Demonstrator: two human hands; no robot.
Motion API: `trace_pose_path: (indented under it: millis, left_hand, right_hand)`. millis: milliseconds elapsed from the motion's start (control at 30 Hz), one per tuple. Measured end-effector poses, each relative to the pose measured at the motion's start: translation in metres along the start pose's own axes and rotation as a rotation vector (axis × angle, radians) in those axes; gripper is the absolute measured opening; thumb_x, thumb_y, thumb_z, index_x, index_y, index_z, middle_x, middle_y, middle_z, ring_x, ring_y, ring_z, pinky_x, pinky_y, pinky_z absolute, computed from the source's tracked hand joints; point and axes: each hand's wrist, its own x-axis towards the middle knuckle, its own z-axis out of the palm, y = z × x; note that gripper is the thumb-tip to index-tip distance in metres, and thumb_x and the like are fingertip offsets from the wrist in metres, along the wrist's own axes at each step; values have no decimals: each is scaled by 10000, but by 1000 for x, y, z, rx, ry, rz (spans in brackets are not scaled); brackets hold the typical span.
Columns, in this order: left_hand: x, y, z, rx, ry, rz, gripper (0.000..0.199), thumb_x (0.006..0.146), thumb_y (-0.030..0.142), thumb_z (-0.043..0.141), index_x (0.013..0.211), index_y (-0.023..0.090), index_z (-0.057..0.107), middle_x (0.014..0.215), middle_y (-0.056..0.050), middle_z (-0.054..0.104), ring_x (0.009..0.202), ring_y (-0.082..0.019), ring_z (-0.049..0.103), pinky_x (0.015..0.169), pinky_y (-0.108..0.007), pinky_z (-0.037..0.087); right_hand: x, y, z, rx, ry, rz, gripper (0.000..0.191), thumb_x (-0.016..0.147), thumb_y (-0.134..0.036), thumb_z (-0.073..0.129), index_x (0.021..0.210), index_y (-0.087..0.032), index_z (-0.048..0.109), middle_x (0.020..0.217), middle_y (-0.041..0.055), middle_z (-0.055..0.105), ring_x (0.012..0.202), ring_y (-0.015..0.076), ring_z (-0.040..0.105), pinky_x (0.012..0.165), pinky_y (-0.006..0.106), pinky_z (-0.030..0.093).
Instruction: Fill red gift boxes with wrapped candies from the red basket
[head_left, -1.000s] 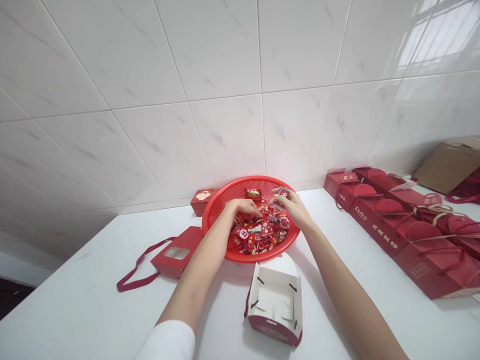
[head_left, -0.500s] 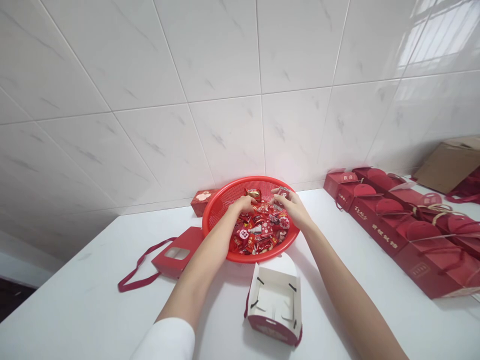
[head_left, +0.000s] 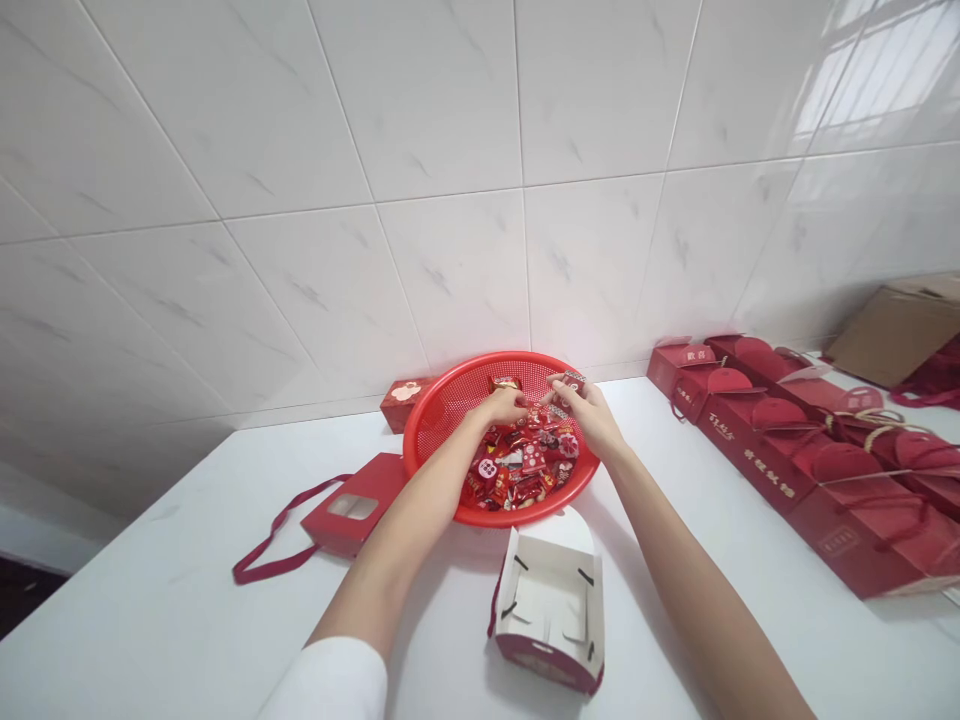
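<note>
A round red plastic basket (head_left: 435,420) with mesh sides holds a heap of wrapped candies (head_left: 532,458), mostly red. Inside it my left hand (head_left: 504,407) reaches over the heap, fingers bent together at the candies; their tips are too small to show what they grip. At the basket's right side my right hand (head_left: 589,410) pinches a wrapped candy (head_left: 575,380) with a red and dark patterned wrapper. In front of the basket stands an open gift box (head_left: 551,590), white inside and dark red outside, with nothing in it.
A red box (head_left: 352,510) with a window and ribbon handle lies left of the basket. Behind it is a small red box (head_left: 403,402) by the tiled wall. Rows of dark red gift boxes (head_left: 780,470) stand at right, a cardboard carton (head_left: 896,330) beyond them.
My left hand has shifted slightly right across the candies, towards my right hand. The candy in my right hand has turned and moved a little to the right.
</note>
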Motion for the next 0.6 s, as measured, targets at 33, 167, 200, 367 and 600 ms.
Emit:
trace_pose_path:
  millis: [33,167,200,367,600]
  left_hand:
    - [0,3,2,9,17,10,310,878,329,606,1130,180,708,1151,-87,732,1066,-244,680,868,-273,517]
    - [-2,16,13,51,66,47,493,875,502,625,1256,190,645,1243,-142,680,1151,-334,640,937,-379,507]
    - [-2,19,16,60,72,62,524,855,515,651,1272,197,637,1261,-151,664,1179,-354,622,964,-404,496]
    - [1,25,23,66,91,169,568,778,420,764,1291,216,630,1296,-158,610,1263,-388,538,1048,-465,440]
    - [4,24,16,-36,-23,358,157,829,190,662,957,173,751,933,-38,718,869,-196,667,819,-263,502]
  right_hand:
    - [0,0,0,7,6,1,388,699,-508,730,929,-210,635,676,3,694,753,204,659,697,324,495]
    - [1,0,0,31,25,10,402,685,-517,740,925,-209,648,702,12,704,751,212,672,684,329,521]
    - [1,0,1,35,30,14,405,681,-516,743,929,-209,649,706,13,705,747,215,675,673,332,526]
    - [1,0,2,52,53,19,387,673,-487,748,922,-207,647,703,9,693,740,212,673,659,328,526]
    - [2,-1,0,57,88,19,303,671,-351,680,936,-209,644,732,-2,708,691,162,627,666,296,500]
